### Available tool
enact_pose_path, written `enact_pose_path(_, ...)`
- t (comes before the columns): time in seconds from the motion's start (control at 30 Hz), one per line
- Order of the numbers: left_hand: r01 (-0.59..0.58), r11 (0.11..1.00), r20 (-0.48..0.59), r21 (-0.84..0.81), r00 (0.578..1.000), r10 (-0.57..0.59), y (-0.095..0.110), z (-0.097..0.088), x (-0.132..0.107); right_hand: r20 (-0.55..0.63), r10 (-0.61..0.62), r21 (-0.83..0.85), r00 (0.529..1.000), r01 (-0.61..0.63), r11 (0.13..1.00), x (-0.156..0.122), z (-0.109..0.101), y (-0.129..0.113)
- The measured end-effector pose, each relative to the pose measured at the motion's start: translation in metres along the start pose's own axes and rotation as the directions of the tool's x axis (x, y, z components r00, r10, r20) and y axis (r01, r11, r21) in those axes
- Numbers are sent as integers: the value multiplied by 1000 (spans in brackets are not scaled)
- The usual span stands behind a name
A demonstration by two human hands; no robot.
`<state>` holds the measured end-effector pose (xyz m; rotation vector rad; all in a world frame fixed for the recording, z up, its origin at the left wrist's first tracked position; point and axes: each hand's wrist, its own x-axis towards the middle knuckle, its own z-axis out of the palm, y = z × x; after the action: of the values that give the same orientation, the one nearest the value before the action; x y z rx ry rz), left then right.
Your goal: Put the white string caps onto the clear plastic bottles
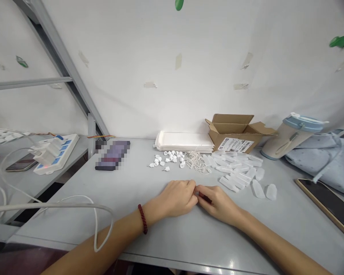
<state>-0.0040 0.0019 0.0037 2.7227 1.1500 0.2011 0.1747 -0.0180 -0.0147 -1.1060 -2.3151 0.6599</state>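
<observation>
Over the front middle of the grey table, my left hand (179, 199) and my right hand (217, 202) meet at the fingertips. Both are closed, with the fingers curled and thumbs pressed in. Whatever they pinch, if anything, is hidden or too small to make out. Just beyond the left hand lie several small white caps (167, 169), some with a thin pointed tip. A tangle of thin white cords (197, 162) is beside them. Farther right are several translucent plastic bottles or sleeves (228, 183), spread loosely beyond my right hand.
Behind stand a stack of flat white packs (186, 141) and an open cardboard box (232, 131). A tumbler (289, 137), a cloth bag (318, 160) and a phone (329, 206) are at right. White cable (96, 221) loops over my left forearm; a power strip (59, 158) lies left.
</observation>
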Motion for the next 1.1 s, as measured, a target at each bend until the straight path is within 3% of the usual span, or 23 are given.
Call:
enact_pose_path(0.4, 11, 999, 16, -36, 1000, -10, -1, 1, -1, 13, 31, 6, 999, -31, 999, 0, -2, -3)
enact_pose_path(1.1, -2, 1000, 43, -11, 999, 2, 0, -1, 0, -3, -16, -79, 1000, 16, 997, -1, 2, 0)
